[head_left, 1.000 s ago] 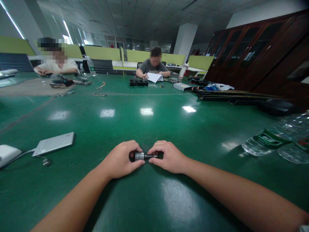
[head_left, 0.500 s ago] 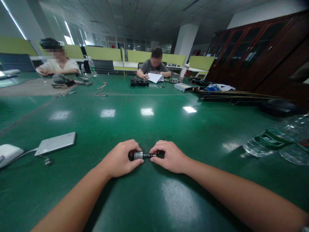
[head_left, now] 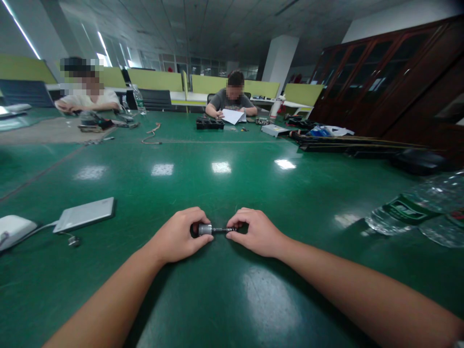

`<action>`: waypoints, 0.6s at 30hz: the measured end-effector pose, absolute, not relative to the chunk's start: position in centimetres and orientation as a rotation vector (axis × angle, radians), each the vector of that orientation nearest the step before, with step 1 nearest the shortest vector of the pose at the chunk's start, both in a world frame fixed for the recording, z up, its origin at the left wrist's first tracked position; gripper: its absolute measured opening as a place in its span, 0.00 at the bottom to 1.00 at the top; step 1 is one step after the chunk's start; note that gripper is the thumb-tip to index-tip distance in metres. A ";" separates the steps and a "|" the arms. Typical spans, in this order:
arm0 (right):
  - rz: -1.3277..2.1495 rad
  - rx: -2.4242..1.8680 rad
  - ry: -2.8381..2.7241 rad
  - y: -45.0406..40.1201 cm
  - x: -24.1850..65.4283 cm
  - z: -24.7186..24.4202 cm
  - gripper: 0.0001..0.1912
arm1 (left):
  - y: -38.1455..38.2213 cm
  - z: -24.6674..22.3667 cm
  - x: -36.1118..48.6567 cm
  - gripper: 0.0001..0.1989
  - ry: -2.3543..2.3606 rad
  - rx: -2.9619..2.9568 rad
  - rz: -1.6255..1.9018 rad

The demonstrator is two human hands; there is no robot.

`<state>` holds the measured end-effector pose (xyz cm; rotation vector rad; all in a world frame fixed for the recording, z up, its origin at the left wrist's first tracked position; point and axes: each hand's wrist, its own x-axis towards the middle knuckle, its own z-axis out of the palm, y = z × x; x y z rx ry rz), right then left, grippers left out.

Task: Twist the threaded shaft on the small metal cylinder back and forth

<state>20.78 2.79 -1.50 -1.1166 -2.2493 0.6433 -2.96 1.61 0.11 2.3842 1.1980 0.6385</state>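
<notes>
Just above the green table (head_left: pixel 188 299), my left hand (head_left: pixel 183 235) pinches a short silver cylinder (head_left: pixel 205 229) between thumb and fingers. A thin dark shaft (head_left: pixel 219 230) extends from the cylinder toward the right. My right hand (head_left: pixel 256 233) closes its thumb and fingertips around the far end of that shaft. The shaft lies roughly level between the two hands, and its outer tip is partly hidden by my right fingers.
A silver flat box (head_left: pixel 85 215) with a cable and a white adapter (head_left: pixel 16 231) lie at left. Clear bottles (head_left: pixel 406 212) lie at right. Two people sit across the table, near a black tray (head_left: pixel 210 124); long dark strips (head_left: pixel 348 144) lie far right.
My left hand has shifted slightly left with the cylinder. More of the dark shaft shows between the hands, and both hands sit slightly higher in view.
</notes>
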 end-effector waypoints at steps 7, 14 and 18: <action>0.639 -1.130 -2.247 3.0 20.9 -1.4 0.04 | 1.8 0.0 -3.1 0.08 1.214 2.376 0.642; 0.641 -1.157 -2.239 3.0 21.0 -1.4 0.04 | 1.9 0.1 -3.3 0.08 1.228 2.365 0.644; 0.640 -1.165 -2.237 3.1 21.0 -1.4 0.04 | 1.9 0.1 -3.5 0.08 1.223 2.363 0.656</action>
